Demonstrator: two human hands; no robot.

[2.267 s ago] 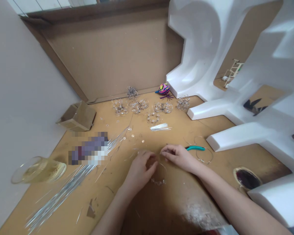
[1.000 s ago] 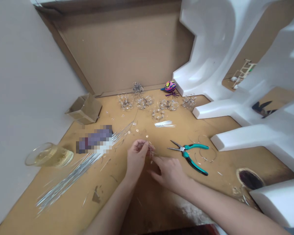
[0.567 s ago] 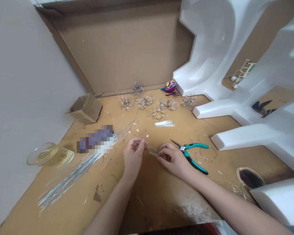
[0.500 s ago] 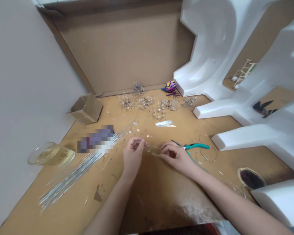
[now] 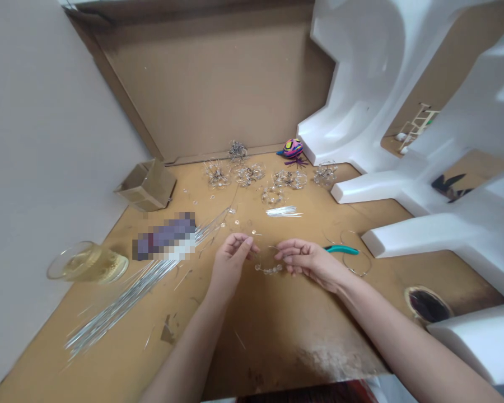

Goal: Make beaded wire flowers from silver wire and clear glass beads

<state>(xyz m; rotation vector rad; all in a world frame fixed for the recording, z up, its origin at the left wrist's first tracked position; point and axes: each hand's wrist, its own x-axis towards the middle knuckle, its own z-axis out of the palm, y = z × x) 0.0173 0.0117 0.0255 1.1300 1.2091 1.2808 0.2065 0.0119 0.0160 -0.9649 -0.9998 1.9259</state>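
My left hand [image 5: 231, 263] and my right hand [image 5: 308, 262] hover over the brown cardboard work surface [image 5: 277, 330], each pinching one end of a thin wire strung with clear beads [image 5: 269, 270]. The beaded wire sags in a curve between the two hands. Teal-handled pliers [image 5: 342, 250] lie just behind my right hand, partly hidden by it. Loose wire rings [image 5: 357, 266] lie beside the pliers.
Several finished bead-and-wire flowers [image 5: 247, 174] line the back. A bundle of silver wires [image 5: 117, 305], a glass bowl [image 5: 86, 263] and a small cardboard box [image 5: 147, 190] lie left. White foam blocks [image 5: 403, 235] crowd the right. A colourful toy [image 5: 293, 149] sits at the back.
My hands have drawn apart and lifted slightly, and the beaded wire now hangs in a loop between them. My right hand now covers more of the pliers.
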